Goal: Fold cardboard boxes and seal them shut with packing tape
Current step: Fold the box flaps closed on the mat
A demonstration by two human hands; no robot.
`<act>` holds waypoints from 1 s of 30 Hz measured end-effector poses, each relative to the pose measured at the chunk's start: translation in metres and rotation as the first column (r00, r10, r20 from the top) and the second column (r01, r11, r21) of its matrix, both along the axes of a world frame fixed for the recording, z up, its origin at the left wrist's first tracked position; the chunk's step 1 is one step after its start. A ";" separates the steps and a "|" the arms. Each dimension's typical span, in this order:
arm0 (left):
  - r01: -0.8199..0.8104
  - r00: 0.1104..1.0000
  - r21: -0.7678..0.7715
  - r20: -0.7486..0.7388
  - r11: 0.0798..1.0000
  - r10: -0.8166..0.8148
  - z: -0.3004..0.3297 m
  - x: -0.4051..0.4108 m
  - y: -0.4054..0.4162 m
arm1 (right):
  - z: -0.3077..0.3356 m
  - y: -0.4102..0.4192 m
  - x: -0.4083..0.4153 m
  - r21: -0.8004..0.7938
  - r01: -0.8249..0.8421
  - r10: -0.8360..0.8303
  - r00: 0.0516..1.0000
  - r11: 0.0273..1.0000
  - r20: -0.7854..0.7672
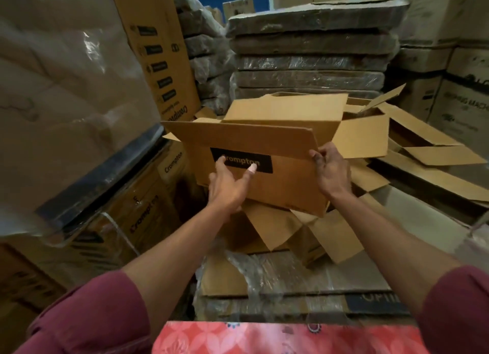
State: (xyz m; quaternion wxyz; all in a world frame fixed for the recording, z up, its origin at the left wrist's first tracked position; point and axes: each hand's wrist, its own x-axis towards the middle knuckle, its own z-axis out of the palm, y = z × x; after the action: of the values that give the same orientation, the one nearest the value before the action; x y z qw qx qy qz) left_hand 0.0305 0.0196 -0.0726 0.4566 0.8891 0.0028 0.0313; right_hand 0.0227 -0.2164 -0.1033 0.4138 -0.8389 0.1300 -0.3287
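Head view. A cardboard box (pixel 264 173), raised at centre frame, was steadied by the left hand (pixel 227 187), fingers spread flat on its printed face, while the right hand (pixel 330 171) pinched the near flap (pixel 238 136) at 3 o'clock. The flap would best be creased along its fold line with the wall braced. Loose cartons (pixel 383 139) crowded 2 o'clock, wrapped stacks (pixel 309 60) 12 o'clock; free room lay toward 6 o'clock. No tape was seen.
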 end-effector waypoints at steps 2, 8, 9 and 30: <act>-0.018 0.993 0.109 0.122 0.994 0.005 0.008 -0.017 0.023 | 0.005 0.021 -0.040 0.011 0.038 -0.038 0.998 0.999 0.045; 0.049 0.902 0.417 0.373 0.908 -0.219 0.018 -0.086 0.095 | 0.014 0.073 -0.176 0.122 0.090 -0.096 0.994 0.989 0.045; 0.064 0.884 0.451 0.388 0.890 -0.260 0.018 -0.102 0.106 | 0.017 0.082 -0.199 0.132 0.105 -0.112 0.993 0.986 0.043; 0.484 0.641 0.677 0.158 0.554 -0.751 -0.072 -0.505 0.237 | -0.058 0.161 -0.591 0.386 0.139 0.200 0.671 0.912 -0.714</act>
State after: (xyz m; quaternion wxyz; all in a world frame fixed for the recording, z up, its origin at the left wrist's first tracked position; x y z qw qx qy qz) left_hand -0.4748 0.2565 -0.1449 0.1320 0.8914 -0.4296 0.0587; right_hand -0.5679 -0.0554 -0.1617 0.4966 -0.7953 0.3380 0.0819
